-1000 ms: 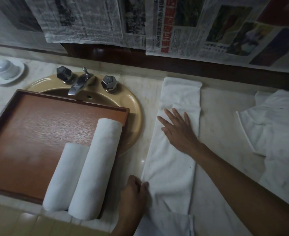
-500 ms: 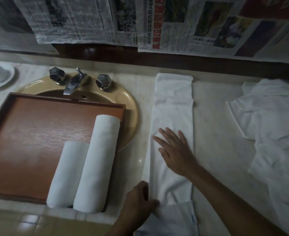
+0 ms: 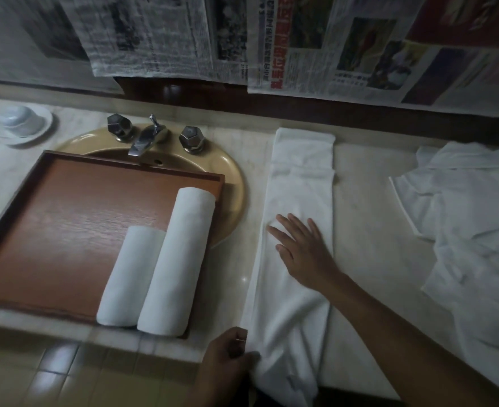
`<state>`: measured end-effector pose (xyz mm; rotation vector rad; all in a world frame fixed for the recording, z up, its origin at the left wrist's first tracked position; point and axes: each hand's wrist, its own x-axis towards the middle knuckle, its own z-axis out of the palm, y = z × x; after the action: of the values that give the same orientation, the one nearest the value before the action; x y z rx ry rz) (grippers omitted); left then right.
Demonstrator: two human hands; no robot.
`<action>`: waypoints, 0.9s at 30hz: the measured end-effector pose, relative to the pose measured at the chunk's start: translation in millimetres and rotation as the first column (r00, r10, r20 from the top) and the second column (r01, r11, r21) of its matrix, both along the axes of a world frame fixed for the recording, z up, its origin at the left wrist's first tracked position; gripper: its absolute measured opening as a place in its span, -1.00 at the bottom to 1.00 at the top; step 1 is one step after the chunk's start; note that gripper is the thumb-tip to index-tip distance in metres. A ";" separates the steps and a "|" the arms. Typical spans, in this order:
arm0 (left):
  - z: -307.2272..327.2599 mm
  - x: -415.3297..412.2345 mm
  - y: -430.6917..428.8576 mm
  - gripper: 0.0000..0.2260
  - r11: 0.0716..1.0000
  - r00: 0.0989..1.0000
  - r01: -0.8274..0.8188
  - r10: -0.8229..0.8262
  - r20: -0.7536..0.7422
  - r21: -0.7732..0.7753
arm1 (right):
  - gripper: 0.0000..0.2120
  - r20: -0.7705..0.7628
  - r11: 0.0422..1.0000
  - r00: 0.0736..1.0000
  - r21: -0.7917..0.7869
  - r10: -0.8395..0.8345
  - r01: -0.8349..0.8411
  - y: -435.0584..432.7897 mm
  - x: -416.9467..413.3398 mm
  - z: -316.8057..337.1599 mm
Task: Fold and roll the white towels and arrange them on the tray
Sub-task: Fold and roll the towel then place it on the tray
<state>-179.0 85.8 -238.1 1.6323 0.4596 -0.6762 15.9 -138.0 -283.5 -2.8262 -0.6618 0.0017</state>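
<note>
Folded white towel (image 3: 298, 177) lies on the marble counter (image 3: 374, 230) right of the sink (image 3: 233, 183), long axis running straight away from the person. Right hand (image 3: 304, 254) flat on it, slid nearer than before; left hand (image 3: 227, 356) pinches its near edge.

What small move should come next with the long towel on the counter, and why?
Probably start rolling the near end away: the folded towel lies in a long strip, the right hand presses it flat, and the left hand pinches its near edge.
</note>
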 end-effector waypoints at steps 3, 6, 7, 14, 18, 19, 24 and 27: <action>-0.4 -7.1 1.4 -0.77 0.995 0.997 -0.076 0.075 0.019 0.060 | -0.56 -0.007 1.000 1.000 -0.009 -0.004 0.004 0.4 -0.6 2.3; -10.9 -13.8 2.1 -0.78 0.901 0.978 -0.038 -0.056 0.202 0.432 | -0.54 -0.039 0.999 0.999 -0.036 -0.006 0.004 1.1 -0.4 2.5; -9.7 -14.7 0.8 -0.74 0.841 0.965 -0.045 -0.103 0.242 0.539 | -0.54 -0.049 0.999 0.999 -0.047 -0.017 0.015 2.7 -0.1 3.1; 14.7 23.3 -22.0 -0.87 0.756 0.946 -0.064 -0.161 0.280 0.652 | -0.52 -0.007 0.894 0.904 0.147 -0.427 0.424 -9.3 -30.9 21.5; 18.3 76.0 -34.5 -0.81 0.782 0.962 -0.074 -0.108 0.252 0.618 | -0.52 -0.256 0.618 0.596 -0.007 -0.761 0.786 -26.2 -65.5 37.6; 17.3 86.0 -36.1 -0.83 0.788 0.966 -0.068 -0.103 0.239 0.612 | -0.55 -0.303 0.590 0.548 -0.063 -0.780 0.805 -27.7 -71.4 37.6; 14.6 105.4 -35.9 -0.94 0.806 0.979 -0.021 -0.102 0.174 0.592 | -0.80 -0.436 0.637 0.543 -0.097 -0.718 0.765 -36.2 -75.0 43.3; 11.5 100.0 -32.4 -0.94 0.829 0.985 -0.075 -0.025 0.171 0.554 | -0.87 -0.464 0.637 0.552 -0.034 -0.693 0.770 -42.1 -72.9 46.4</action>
<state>-79.1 53.5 -226.5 2.2170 0.5880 -0.3858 -57.0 -180.1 -237.1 -2.5504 0.6336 0.4022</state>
